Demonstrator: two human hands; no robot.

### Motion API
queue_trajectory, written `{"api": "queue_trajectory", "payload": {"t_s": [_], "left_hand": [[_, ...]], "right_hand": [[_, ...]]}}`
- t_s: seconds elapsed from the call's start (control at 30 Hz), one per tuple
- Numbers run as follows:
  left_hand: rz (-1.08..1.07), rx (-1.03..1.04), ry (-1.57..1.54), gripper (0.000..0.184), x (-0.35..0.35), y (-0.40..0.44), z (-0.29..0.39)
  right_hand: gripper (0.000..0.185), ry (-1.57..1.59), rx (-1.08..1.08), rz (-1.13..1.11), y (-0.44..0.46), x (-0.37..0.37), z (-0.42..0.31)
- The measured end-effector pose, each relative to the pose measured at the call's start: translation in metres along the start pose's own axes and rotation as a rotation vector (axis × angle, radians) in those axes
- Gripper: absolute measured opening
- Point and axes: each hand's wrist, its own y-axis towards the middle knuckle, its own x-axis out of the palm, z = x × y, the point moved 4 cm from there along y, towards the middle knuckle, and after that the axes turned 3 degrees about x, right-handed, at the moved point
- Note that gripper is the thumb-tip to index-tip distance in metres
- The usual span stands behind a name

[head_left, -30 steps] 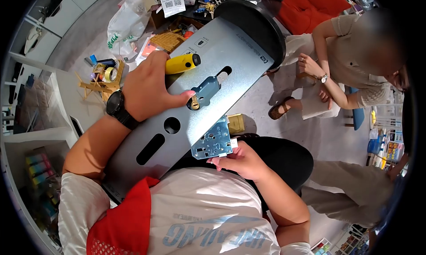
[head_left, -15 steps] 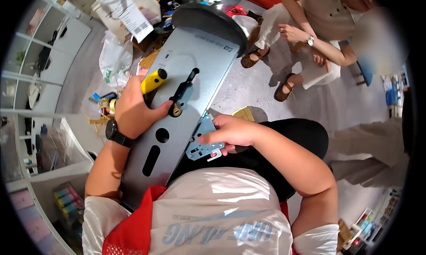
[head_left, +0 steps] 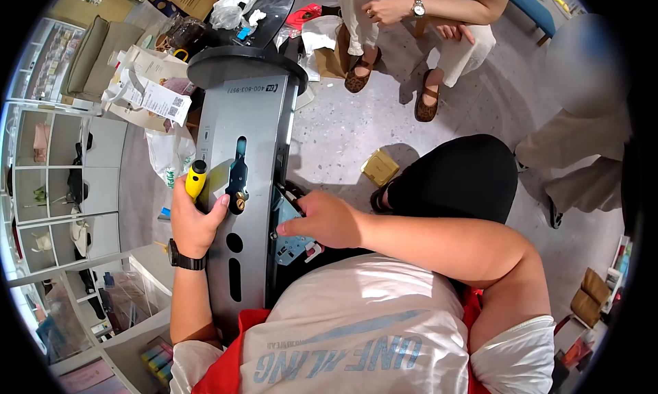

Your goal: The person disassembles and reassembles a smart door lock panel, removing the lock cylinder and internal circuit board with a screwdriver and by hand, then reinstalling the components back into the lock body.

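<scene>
Slotted silver panel [head_left: 260, 195]; bluish plate [head_left: 292, 249] beside edge.

Plate [head_left: 291, 249] partly behind right grip [head_left: 329, 220]

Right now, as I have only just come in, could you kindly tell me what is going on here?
A person wearing the camera has a long grey metal panel before them. Their left hand grips a yellow-handled tool, thumb reaching over the panel near a brass lock cylinder. Their right hand holds a blue-grey metal lock case at the panel's side; whether the two touch is unclear. Another person sits nearby.
</scene>
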Motion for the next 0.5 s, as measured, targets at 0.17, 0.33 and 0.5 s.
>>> {"api": "queue_trajectory", "payload": {"t_s": [0.17, 0.33, 0.5], "left_hand": [[0.003, -0.088, -0.318, 0.051, 0.0, 0.005, -0.028], [-0.008, -0.067, -0.325, 0.047, 0.003, 0.006, -0.032], [0.006, -0.118, -0.371, 0.054, 0.004, 0.004, -0.029]], "right_hand": [[0.034, 0.127, -0.133, 0.14, 0.011, -0.001, 0.005], [0.037, 0.042, -0.012, 0.177, 0.005, 0.008, 0.013], [0.048, -0.02, -0.031, 0.291, 0.002, 0.026, 0.025]]}}
